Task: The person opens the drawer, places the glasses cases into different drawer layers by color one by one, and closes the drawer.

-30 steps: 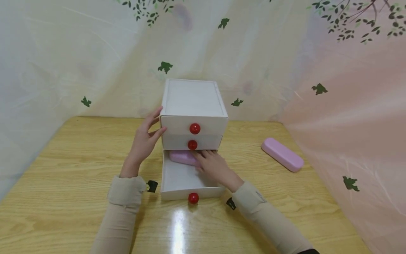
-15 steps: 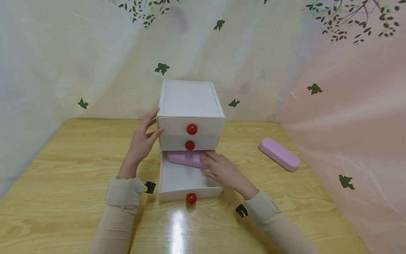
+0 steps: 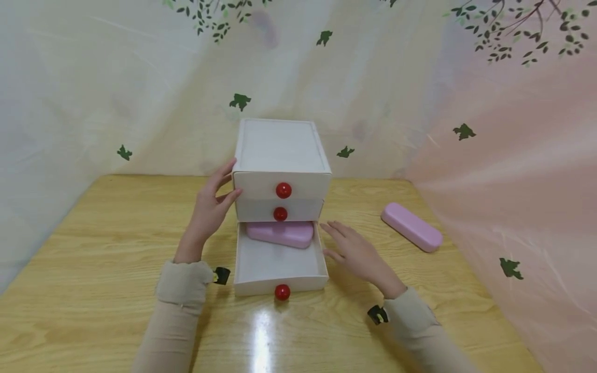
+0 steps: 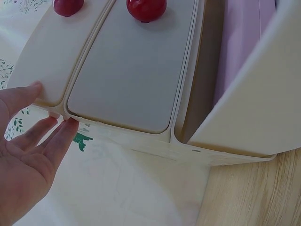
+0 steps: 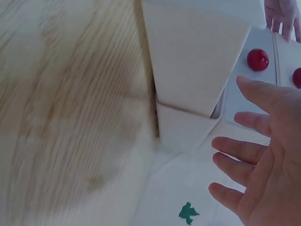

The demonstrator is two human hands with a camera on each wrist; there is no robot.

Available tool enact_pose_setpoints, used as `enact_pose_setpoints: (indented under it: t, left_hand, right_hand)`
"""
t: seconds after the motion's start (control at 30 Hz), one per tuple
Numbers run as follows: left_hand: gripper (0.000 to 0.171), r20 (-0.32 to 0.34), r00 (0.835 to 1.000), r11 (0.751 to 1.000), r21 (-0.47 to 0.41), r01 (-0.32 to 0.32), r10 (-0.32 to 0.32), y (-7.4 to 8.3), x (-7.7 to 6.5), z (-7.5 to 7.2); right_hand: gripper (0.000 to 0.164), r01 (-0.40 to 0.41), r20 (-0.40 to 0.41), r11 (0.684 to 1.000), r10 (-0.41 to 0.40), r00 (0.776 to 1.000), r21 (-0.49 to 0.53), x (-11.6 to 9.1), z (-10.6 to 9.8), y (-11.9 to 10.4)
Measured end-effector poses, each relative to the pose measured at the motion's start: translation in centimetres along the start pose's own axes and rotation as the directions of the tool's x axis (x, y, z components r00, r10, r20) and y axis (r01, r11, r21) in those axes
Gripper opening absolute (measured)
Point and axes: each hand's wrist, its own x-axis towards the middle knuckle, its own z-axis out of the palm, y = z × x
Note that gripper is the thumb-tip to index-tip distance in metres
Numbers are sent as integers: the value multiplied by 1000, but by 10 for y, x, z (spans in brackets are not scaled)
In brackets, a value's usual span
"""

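A white drawer cabinet [image 3: 282, 147] with red round knobs stands on the table, its bottom drawer [image 3: 275, 264] pulled out. At the back of that drawer lies a lilac glasses case [image 3: 280, 234], slightly aslant and partly under the drawer above. My left hand [image 3: 210, 207] holds the cabinet's front left corner, thumb on the top drawer's front and fingers on the side, as the left wrist view shows. Just right of the open drawer, my right hand [image 3: 356, 251] is spread with nothing in it; its fingertips are near the drawer's side wall.
A second lilac glasses case [image 3: 412, 227] lies on the wooden table [image 3: 116, 248] at the right. Behind the table hangs a pale curtain [image 3: 177, 103] with leaf and bird prints. The upper two drawers are closed.
My right hand has let go of the glasses case inside the bottom drawer and withdrawn to the right, out over the drawer's side. The left hand stays at the cabinet corner.
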Motion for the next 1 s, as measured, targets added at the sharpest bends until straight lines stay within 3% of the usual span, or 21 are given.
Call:
enact_pose_setpoints:
  t: [0.4, 0.7, 1.0]
  left_hand:
    - [59, -1, 1000, 1000, -6, 3, -3, 1, 3, 0]
    - [60, 2, 1000, 1000, -12, 13, -13, 4, 3, -1]
    - [60, -3, 1000, 999, -25, 25, -25, 4, 1, 0]
  right_hand:
    - [63, -91, -42, 996, 90, 995, -12, -14, -14, 46]
    - [62, -183, -43, 974, 178, 983, -133, -26, -27, 82]
    - [56, -250, -29, 961, 249, 968, -117, -38, -25, 130]
